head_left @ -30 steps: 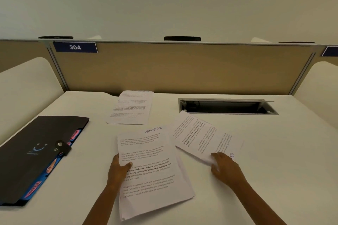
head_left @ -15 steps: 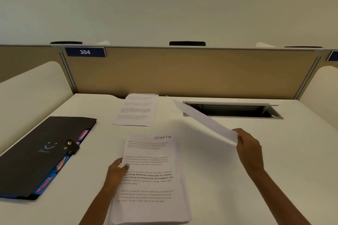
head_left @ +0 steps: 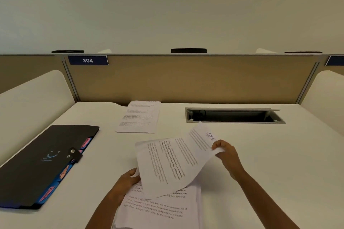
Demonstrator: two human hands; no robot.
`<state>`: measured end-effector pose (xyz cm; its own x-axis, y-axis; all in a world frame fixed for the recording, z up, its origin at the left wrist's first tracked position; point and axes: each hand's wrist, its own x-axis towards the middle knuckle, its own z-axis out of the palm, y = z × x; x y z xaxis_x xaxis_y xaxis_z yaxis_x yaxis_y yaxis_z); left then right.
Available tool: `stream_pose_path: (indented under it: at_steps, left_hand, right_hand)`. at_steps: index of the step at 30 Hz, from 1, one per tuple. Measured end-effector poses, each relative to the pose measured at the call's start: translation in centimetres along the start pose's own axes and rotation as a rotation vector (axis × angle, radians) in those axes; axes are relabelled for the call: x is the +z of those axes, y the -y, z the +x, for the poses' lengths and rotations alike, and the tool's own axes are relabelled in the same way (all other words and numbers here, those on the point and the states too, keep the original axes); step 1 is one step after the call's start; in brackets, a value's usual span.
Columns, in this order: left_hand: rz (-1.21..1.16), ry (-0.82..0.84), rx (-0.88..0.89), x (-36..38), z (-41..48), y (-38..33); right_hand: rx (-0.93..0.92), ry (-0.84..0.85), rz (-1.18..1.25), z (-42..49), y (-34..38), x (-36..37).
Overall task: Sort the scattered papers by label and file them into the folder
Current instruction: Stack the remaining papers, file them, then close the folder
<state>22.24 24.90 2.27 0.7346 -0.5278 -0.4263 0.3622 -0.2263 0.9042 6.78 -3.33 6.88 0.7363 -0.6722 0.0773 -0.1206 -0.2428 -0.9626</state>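
Observation:
My right hand (head_left: 226, 154) pinches the corner of a printed sheet (head_left: 173, 161) with a handwritten label, holding it curved above the stack of papers (head_left: 160, 208) near the desk's front edge. My left hand (head_left: 126, 182) rests on the stack's left edge, its fingers partly hidden under the lifted sheet. Another printed paper (head_left: 138, 117) lies flat at the back of the desk. A black expanding folder (head_left: 42, 161) with blue and pink tabs lies closed at the left.
A cable tray opening (head_left: 232, 116) is cut into the white desk (head_left: 279, 163) at the back right. A tan partition (head_left: 186, 80) with a "304" sign closes the far side, and white side dividers stand left and right.
My right hand lifted the sheet from the desk's right side and swung it left over the stack. My left hand stayed on the stack's left edge.

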Motion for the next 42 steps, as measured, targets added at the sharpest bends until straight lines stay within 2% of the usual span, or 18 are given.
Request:
stream_pose_path:
  at_steps: [2,4,7,9,10,12,17,20,24,27,31,36,42]
  left_hand:
    - [-0.014,-0.002,0.012,0.2,0.1,0.2]
    - [-0.037,-0.008,0.026,0.5,0.2,0.4]
    - [-0.062,-0.030,0.061,0.9,0.3,0.6]
    - [-0.088,-0.055,0.069,1.0,0.5,0.8]
    - [-0.099,-0.077,0.069,1.0,0.7,1.0]
    - [-0.125,-0.096,0.073,1.2,1.0,1.2]
    - [-0.138,-0.059,0.106,1.9,0.6,0.8]
    - [-0.184,-0.065,0.128,1.2,0.4,0.1]
    - [-0.257,-0.079,0.161,-0.2,0.5,-0.6]
    - [-0.281,-0.031,0.167,-0.1,0.6,-1.1]
    - [-0.224,0.029,0.190,1.4,0.6,-1.8]
    - [-0.180,0.074,0.236,3.1,0.4,-2.2]
    - [-0.313,0.061,0.237,2.7,0.7,-1.8]
  right_hand:
    - [0.150,0.017,0.213,-0.3,-0.3,0.3]
    - [0.222,-0.077,0.350,-0.5,-0.8,0.5]
    - [0.357,-0.226,0.729,-1.1,-1.4,0.7]
    - [0.437,-0.231,0.913,-1.5,-1.8,0.8]
    - [0.454,-0.193,0.916,-1.8,-1.9,1.0]
    - [0.446,-0.130,0.807,-2.3,-2.0,1.7]
    - [0.408,-0.207,0.695,-1.6,-2.1,2.5]
    - [0.336,-0.233,0.507,-0.1,-2.0,1.3]
    - [0.216,-0.168,0.226,1.4,-1.5,-1.2]
    - [0.165,-0.157,0.112,2.8,-0.9,-1.8]
    - [0.093,-0.061,-0.020,3.8,0.3,-0.1]
    - [0.041,-0.074,-0.084,3.7,0.8,2.9]
    - [0.106,-0.137,-0.045,3.6,0.0,4.2]
